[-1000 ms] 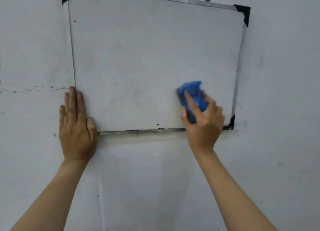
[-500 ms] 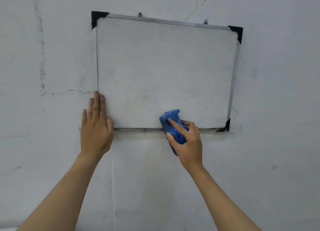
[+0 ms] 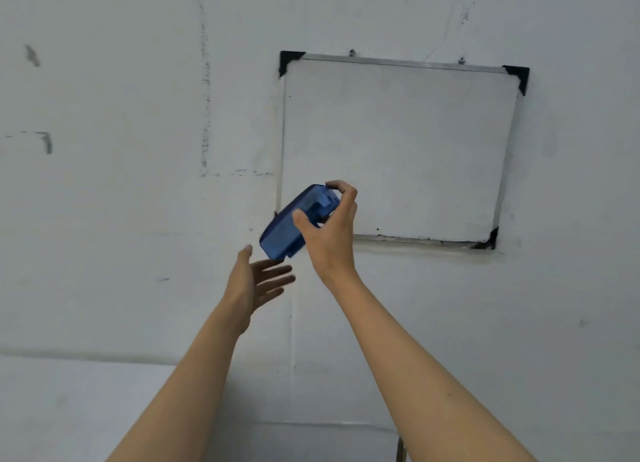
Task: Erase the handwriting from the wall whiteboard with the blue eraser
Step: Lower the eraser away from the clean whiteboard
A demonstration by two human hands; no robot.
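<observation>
The whiteboard (image 3: 398,142) hangs on the wall at the upper right, metal-framed with black corner caps. Its surface looks blank apart from a few small dark specks near the bottom edge. My right hand (image 3: 330,234) grips the blue eraser (image 3: 294,224) in front of the board's lower left corner, off the surface and tilted down to the left. My left hand (image 3: 258,283) is held open just below the eraser, palm turned up and fingers spread, apart from the eraser.
The grey-white wall (image 3: 138,184) carries scuffs and dark marks left of the board. A pale horizontal ledge or surface (image 3: 69,402) runs along the bottom left. A thin upright edge (image 3: 401,449) shows at the bottom centre.
My right hand has lifted the eraser off the board's bottom edge and moved it left. My left hand has left the wall and opened under the eraser. The view has pulled back and shifted left.
</observation>
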